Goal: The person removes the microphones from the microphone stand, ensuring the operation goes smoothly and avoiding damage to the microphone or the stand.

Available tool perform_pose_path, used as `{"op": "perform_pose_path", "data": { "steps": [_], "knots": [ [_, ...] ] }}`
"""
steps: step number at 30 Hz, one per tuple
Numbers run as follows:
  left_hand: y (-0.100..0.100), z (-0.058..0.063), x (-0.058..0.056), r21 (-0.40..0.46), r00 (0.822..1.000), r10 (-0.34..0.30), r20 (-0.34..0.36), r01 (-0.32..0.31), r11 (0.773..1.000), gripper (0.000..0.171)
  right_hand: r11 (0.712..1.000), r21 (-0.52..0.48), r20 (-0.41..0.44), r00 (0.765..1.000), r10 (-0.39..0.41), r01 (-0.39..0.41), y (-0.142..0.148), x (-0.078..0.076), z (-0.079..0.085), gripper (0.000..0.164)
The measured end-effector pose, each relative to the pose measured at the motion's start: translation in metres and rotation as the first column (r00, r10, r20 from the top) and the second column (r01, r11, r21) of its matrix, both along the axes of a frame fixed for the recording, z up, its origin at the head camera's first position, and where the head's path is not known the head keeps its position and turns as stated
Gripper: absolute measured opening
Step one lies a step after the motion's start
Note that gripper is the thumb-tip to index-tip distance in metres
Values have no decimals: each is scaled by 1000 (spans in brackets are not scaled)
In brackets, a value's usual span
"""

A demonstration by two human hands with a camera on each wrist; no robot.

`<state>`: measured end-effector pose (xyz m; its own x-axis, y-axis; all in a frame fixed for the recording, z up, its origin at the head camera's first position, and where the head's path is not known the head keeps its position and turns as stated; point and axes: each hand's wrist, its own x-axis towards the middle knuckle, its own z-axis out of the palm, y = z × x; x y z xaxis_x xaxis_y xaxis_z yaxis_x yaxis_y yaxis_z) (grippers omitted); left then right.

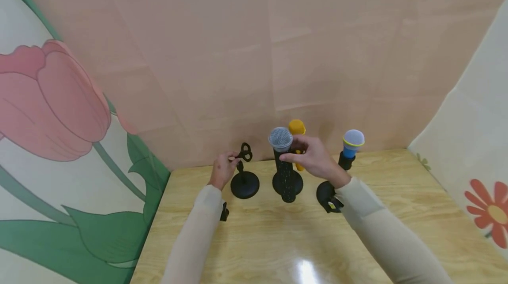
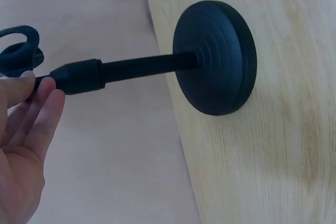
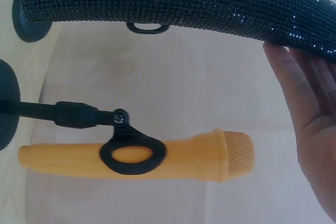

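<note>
My right hand [image 1: 315,158] grips a black, glittery microphone [image 1: 284,167] with a silver mesh head, just below that head. It is raised above the table, head up; its studded body fills the top of the right wrist view. My left hand [image 1: 223,169] pinches the top of a black microphone stand [image 2: 144,69], beside its ring-shaped clip [image 1: 246,152]. That clip holds no microphone. The stand's round base [image 1: 244,185] rests on the table. Behind the glittery microphone, a yellow microphone [image 3: 194,158] sits in the clip of a second stand [image 3: 76,115].
On the right, a blue microphone with a white head [image 1: 353,138] stands above a black round base [image 1: 324,193]. A black piece [image 1: 335,205] lies by my right sleeve, another small black object [image 1: 224,212] by my left. A pinkish covering [image 1: 198,76] rises behind the wooden table [image 1: 262,244].
</note>
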<state>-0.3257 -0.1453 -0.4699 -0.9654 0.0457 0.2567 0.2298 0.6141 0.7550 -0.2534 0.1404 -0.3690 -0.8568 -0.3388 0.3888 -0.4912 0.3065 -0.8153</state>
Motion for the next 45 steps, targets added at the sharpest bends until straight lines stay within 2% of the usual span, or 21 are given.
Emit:
{"op": "perform_pose_path", "data": {
  "steps": [8, 16, 25, 33, 39, 45],
  "knots": [
    [8, 7, -6, 34, 994, 66, 86, -69, 997, 17, 1000, 3, 0, 1000, -8, 8, 0, -1, -14, 36],
    [10, 12, -8, 18, 989, 94, 117, -97, 995, 15, 1000, -6, 47, 999, -7, 7, -1, 1, -29, 31],
    [9, 12, -16, 3, 991, 107, 75, -108, 994, 12, 1000, 2, 104, 994, -26, 26, -1, 4, -47, 33],
    [9, 12, -19, -1, 990, 107, 91, -108, 994, 15, 999, -22, 107, 994, -37, 39, -5, 4, -63, 32],
    [8, 12, -21, -22, 989, 110, 98, -109, 994, 17, 997, -43, 192, 980, -53, 62, -9, 6, -77, 37],
    [7, 13, -22, -40, 992, 86, 89, -83, 996, 21, 993, -84, 257, 964, -63, 87, -13, 7, -93, 41]
  ]
}}
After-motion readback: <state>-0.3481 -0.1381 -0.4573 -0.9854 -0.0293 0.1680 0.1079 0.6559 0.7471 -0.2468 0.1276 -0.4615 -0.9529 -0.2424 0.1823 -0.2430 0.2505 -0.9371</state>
